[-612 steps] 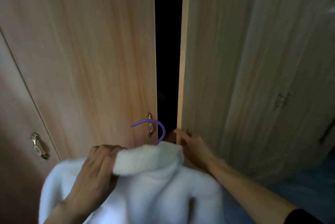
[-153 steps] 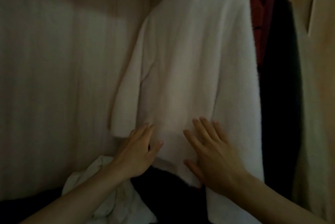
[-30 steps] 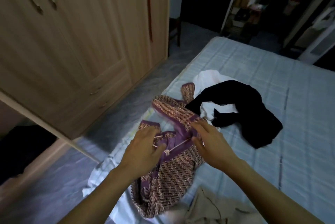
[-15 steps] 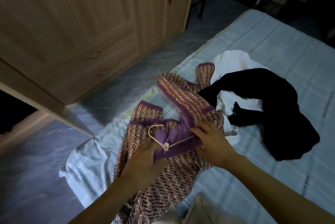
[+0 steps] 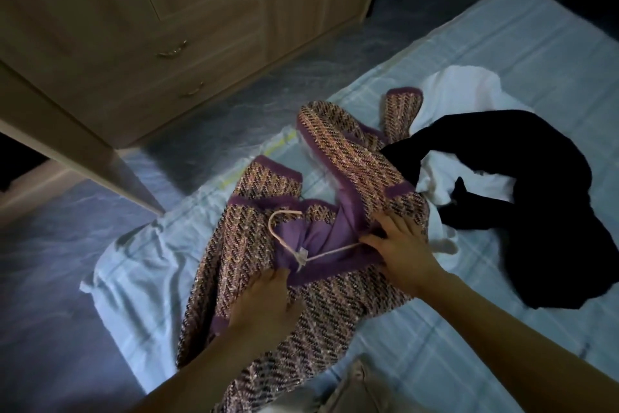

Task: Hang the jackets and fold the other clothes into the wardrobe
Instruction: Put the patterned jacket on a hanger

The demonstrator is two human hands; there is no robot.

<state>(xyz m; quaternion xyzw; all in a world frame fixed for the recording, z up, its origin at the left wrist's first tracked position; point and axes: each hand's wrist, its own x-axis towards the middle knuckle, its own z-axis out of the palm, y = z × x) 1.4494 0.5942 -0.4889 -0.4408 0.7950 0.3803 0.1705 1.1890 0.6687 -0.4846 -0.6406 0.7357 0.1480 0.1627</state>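
A purple-trimmed tweed jacket (image 5: 338,305) lies spread on the bed (image 5: 522,54) with a pale pink hanger (image 5: 284,238) lying inside its purple lining at the collar. My left hand (image 5: 264,302) grips the jacket's left front edge just below the hanger's neck. My right hand (image 5: 402,252) pinches the purple collar trim at the hanger's right arm. Right of the jacket a black garment (image 5: 522,211) lies over a white garment (image 5: 462,91).
The wooden wardrobe (image 5: 167,11) stands at the upper left, with an open door's edge (image 5: 83,151) jutting toward the bed corner. A strip of grey floor (image 5: 50,278) runs between wardrobe and bed. A beige garment (image 5: 351,392) lies at the bottom edge.
The view has dropped closer to the jacket. My left hand slid lower along the front edge, and the hanger sits further inside the collar. My right hand stays on the collar trim.
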